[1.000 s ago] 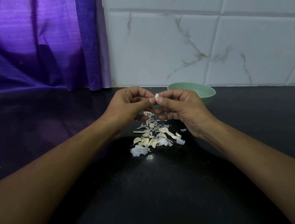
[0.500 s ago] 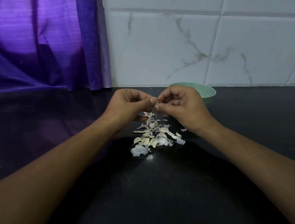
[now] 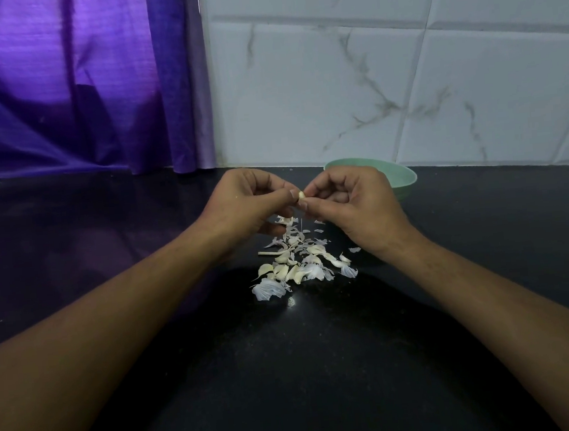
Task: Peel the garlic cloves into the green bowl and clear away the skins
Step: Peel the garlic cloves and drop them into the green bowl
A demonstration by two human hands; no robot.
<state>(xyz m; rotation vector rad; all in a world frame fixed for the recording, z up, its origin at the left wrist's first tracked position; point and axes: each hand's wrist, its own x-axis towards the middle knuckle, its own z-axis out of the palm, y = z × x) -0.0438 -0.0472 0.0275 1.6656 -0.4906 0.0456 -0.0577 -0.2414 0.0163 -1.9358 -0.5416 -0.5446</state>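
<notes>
Garlic clove (image 3: 301, 195), small and pale, pinched between the fingertips of both hands above the black counter (image 3: 289, 369); mostly covered by thumbs, only a sliver on show. Left hand (image 3: 246, 206) curled shut on it from 9 o'clock, right hand (image 3: 354, 202) closed on it from 3 o'clock. Below, toward 6 o'clock, lay a loose pile of cloves and skins (image 3: 300, 260), papery bits hard to tell from cloves, with a short stalk (image 3: 272, 252) at its 9 o'clock edge. Green bowl (image 3: 403, 179) sat at 2 o'clock, behind the right hand and partly hidden, contents not visible. Purple curtain (image 3: 69, 86) hung at 10 o'clock, marbled tiles (image 3: 384, 79) at 1 o'clock.
</notes>
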